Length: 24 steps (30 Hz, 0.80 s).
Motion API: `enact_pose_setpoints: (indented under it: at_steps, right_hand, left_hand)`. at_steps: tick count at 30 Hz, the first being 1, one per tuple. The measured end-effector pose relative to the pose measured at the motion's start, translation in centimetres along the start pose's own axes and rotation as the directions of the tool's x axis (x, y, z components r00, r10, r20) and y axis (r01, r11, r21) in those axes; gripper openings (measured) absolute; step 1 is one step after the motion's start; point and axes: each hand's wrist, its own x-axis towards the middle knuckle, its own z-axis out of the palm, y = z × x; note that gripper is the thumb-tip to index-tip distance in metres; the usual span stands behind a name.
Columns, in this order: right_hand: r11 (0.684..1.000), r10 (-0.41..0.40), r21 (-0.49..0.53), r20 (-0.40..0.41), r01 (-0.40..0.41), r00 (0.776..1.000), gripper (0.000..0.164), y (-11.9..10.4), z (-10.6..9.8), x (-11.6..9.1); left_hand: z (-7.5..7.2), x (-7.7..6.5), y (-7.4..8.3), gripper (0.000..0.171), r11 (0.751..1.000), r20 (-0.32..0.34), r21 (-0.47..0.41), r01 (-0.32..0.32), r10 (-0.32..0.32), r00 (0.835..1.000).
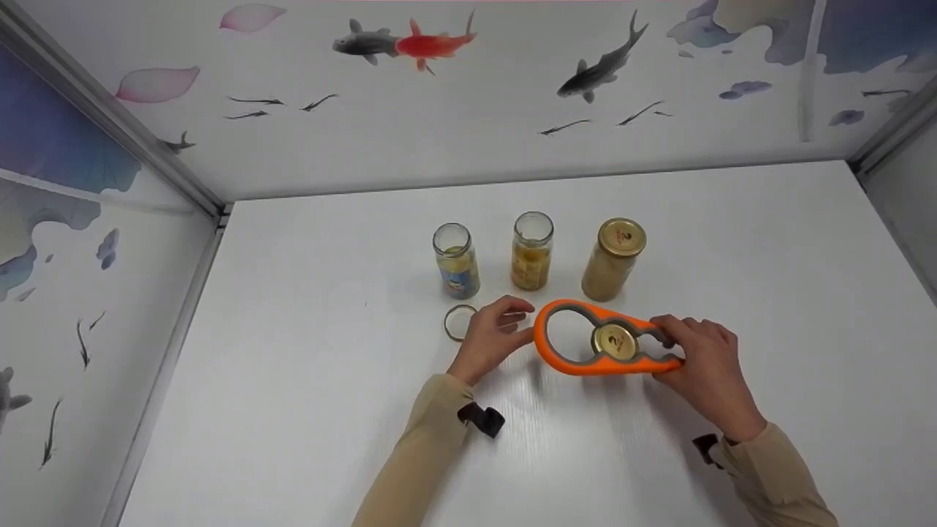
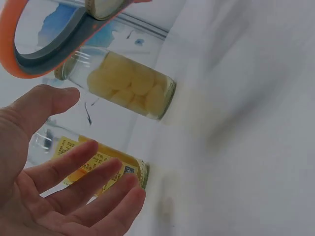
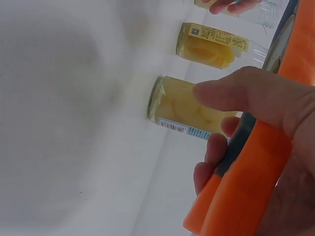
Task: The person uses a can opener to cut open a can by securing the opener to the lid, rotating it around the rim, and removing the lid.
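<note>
Opener (image 1: pixel 622 366) held above the white worktop (image 1: pixel 293 329), in front of the three jars. Pale panels (image 1: pixel 468 146) behind and at left, printed with fish, one red, and washes of blue and violet.

Opener: orange outside, grey lining; one large loop at the left end, a smaller notch mid-length, two arms ending at the right hand (image 1: pixel 703 366). That hand grips the arms, fingers curled round them. Left hand (image 1: pixel 494 337) near the loop end, fingers loosely bent and spread, holding nothing; contact there cannot be told from the head view.

Counts: opener, 1. Jars, 3: left jar (image 1: pixel 458 274) and middle jar (image 1: pixel 531 265) uncapped, right jar (image 1: pixel 606 274) capped; yellowish contents in each. Lids, 3: gold lid (image 1: pixel 617 342) in the notch, jar lid (image 1: pixel 622 236) on the right jar, loose lid (image 1: pixel 460 323) on the worktop beside the left hand.
</note>
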Motion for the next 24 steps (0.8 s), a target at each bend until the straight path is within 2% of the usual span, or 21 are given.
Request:
enact_pose_setpoints:
  at_steps: [4,10,13,17,21,24]
  right_hand:
    - [1.000,-0.002,-0.002,0.000,0.002,1.000,0.051,0.0,0.1,0.0]
    - [1.000,-0.002,-0.017,-0.004,0.002,1.000,0.052,-0.3,0.2,0.0]
    - [1.000,0.011,-0.009,0.016,-0.010,1.000,0.051,-0.5,0.3,0.1]
    - [1.000,0.011,-0.001,0.029,-0.011,1.000,0.051,-0.6,0.5,0.2]
    - [1.000,-0.008,0.009,0.017,0.008,1.000,0.051,-0.8,0.7,0.2]
    - [0.999,-0.026,0.018,0.001,0.026,1.000,0.052,-1.0,0.8,0.3]
  left_hand:
    - [0.4,-0.6,-0.1,0.029,0.999,0.043,-0.040,0.015,-0.013,0.999]
    - [0.8,-0.9,-0.4,0.032,0.996,0.155,-0.077,-0.049,0.061,0.986]
    - [1.0,-1.0,-0.4,0.033,0.998,0.188,-0.041,-0.037,0.044,0.981]
    - [1.2,-1.1,-0.4,0.038,0.999,0.222,-0.035,-0.011,0.018,0.975]
    - [1.4,-1.0,-0.4,0.038,0.992,0.261,-0.126,-0.024,0.057,0.964]
    - [1.7,-0.8,-0.4,0.038,0.968,0.297,-0.247,-0.033,0.108,0.949]
